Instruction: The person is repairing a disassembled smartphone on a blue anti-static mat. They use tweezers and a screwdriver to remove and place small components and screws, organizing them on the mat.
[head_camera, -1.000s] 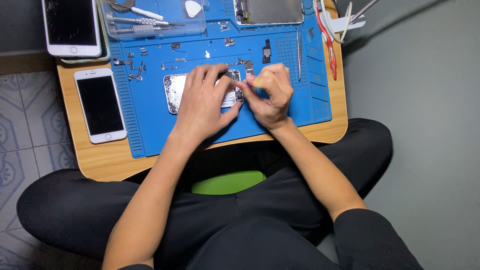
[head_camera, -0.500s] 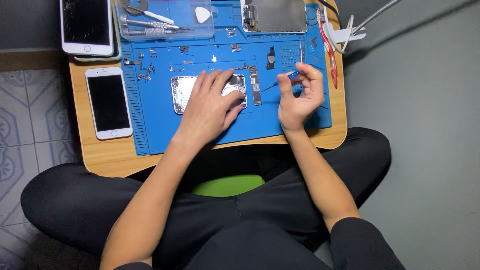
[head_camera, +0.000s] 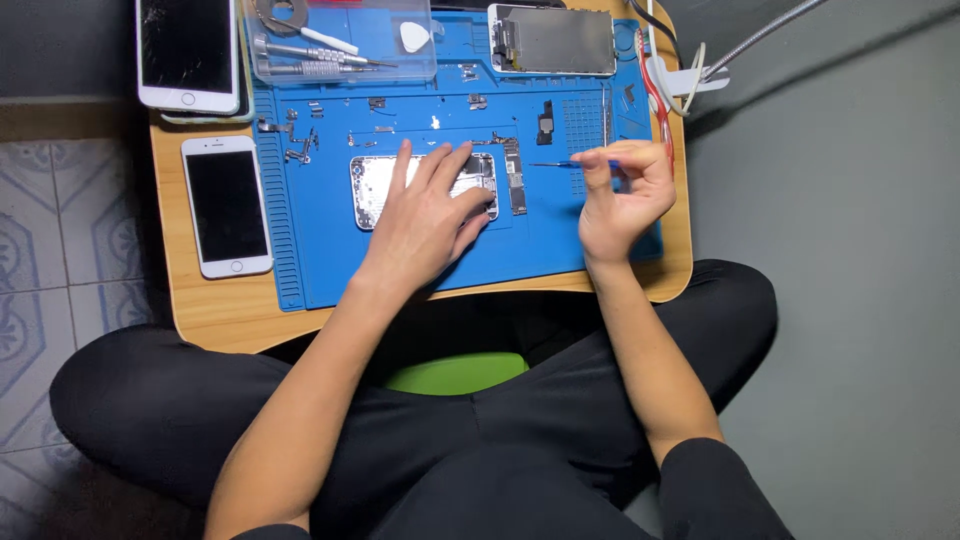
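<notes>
On the blue mat (head_camera: 330, 270) at the table's middle lies the opened phone shell (head_camera: 375, 190), pressed flat under the spread left hand (head_camera: 425, 215); just right, the right hand (head_camera: 620, 195) pinches a thin screwdriver (head_camera: 560, 165), with a white phone (head_camera: 227, 205) well left

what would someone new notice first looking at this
The bright blue repair mat on the small wooden table, with the left hand pressed flat on an opened phone shell at its centre. Just right, the right hand holds a thin blue-handled tool; two white phones lie at the left.
</notes>
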